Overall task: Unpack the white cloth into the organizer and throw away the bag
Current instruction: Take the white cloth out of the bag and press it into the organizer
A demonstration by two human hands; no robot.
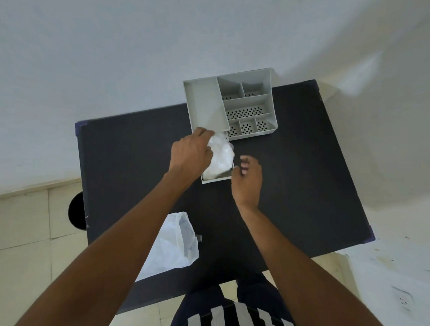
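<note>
Both our forearms reach out over the black table [298, 183]. White cloth [220, 157], bunched, sits in the pulled-out drawer [216, 180] of the grey organizer [270, 104]; our left hand [191, 155] presses and grips its near-left edge, fingers curled onto it. Our right hand [246, 179] hovers just beside the drawer, loosely curled, holding nothing. We judge the cloth light, soft and easily compressed, best pinched at a fold. Emptied plastic bag [173, 246] lies at the table's near edge, thin and slippery; a black bin [76, 210] shows beyond the left edge.
</note>
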